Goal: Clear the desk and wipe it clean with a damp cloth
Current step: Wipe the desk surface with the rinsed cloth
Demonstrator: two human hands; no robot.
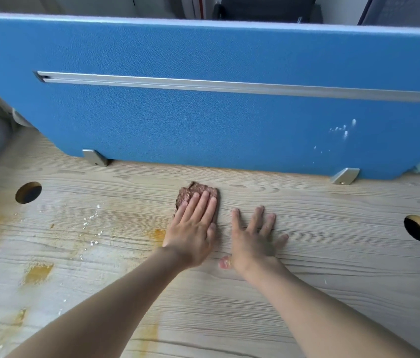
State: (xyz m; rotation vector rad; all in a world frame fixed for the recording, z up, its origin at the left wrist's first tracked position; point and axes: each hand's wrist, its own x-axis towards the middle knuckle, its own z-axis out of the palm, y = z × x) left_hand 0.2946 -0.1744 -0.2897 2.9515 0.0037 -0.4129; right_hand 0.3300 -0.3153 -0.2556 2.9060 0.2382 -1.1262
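Observation:
A small brown cloth (195,190) lies on the light wood-grain desk (333,267), close to the blue partition. My left hand (194,228) presses flat on the cloth with straight fingers, covering its near half. My right hand (254,239) rests flat on the bare desk just to the right, fingers spread, holding nothing. Orange-brown stains (37,273) and white crumbs (91,223) mark the left part of the desk. The right part looks clean.
The blue fabric partition (203,112) with a metal rail stands along the desk's far edge on two metal brackets. White specks (343,130) dot its right side. Round cable holes sit at the left (28,192) and right (418,228).

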